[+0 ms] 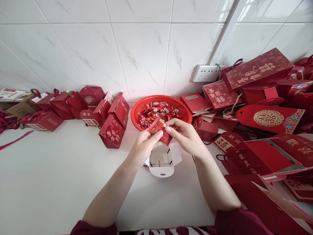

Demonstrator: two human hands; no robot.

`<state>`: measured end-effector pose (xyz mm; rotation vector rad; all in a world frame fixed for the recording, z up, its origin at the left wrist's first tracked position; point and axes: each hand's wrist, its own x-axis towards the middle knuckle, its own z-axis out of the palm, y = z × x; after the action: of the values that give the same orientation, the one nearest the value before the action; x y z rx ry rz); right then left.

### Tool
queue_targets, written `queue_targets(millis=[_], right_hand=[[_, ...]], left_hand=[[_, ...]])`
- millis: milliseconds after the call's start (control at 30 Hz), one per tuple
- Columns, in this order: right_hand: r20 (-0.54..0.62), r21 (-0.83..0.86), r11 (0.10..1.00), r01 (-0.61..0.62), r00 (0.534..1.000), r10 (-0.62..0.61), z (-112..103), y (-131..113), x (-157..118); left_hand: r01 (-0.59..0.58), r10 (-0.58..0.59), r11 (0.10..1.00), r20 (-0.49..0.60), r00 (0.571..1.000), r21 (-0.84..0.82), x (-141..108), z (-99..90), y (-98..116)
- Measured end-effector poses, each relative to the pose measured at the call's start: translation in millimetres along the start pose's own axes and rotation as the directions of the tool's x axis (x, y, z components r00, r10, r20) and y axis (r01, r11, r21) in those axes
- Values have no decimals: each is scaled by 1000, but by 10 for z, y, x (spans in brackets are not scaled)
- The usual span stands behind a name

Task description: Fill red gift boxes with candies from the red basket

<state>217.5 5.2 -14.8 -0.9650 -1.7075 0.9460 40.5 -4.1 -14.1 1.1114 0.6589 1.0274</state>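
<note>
packet (160, 126) sits between left hand (144, 141) and right hand (187, 135), both pinching it. long axis looks slanted, far-left to near-right. box (156, 171) lies just below, near side, mouth up; basket (160, 98) beyond. neither hand clearly nearer the box.

The head camera looks forward and down from close above the table (61, 176), facing the tiled wall (139, 52).

The white table (53, 176) carries a red basket (134, 112), and an open box (161, 163), white inside, lies before it. Red gift boxes (76, 103) stand at the left; more red cartons (259, 125) are heaped at the right.
</note>
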Motion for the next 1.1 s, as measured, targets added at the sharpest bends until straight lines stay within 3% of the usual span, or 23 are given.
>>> queue_targets(millis=[200, 400, 533, 600, 667, 733, 800, 867, 967, 1100], right_hand=[[73, 137, 991, -7, 997, -3, -2, 33, 10], [34, 212, 975, 66, 997, -75, 2, 34, 12], [36, 100, 991, 89, 995, -93, -76, 23, -1], [122, -37, 997, 69, 990, -64, -131, 26, -12], [295, -164, 985, 47, 956, 3, -157, 50, -21], [489, -252, 967, 48, 868, 84, -118, 106, -27], [609, -361, 930, 74, 774, 175, -4, 191, -32], [600, -538, 837, 101, 742, 297, 158, 287, -35], [516, -701, 706, 103, 757, 402, 380, 388, -38], [554, -693, 709, 132, 727, 406, 417, 334, -43]], left_hand=[[86, -86, 994, 6, 996, -60, 19, -86, 1], [80, -78, 997, 76, 994, -12, -8, -105, 55], [61, -85, 965, 87, 993, 254, -46, -193, 178], [48, -65, 898, 24, 998, 437, -66, -271, 257], [51, -22, 838, -61, 998, 543, -82, -350, 318], [43, 20, 808, -100, 995, 588, -90, -412, 348], [13, 39, 773, -69, 997, 634, -89, -452, 341], [-29, 31, 712, 11, 999, 702, -80, -475, 303], [-86, -38, 599, 136, 990, 796, -62, -485, 219], [-100, -159, 424, 183, 970, 900, -56, -452, 135]])
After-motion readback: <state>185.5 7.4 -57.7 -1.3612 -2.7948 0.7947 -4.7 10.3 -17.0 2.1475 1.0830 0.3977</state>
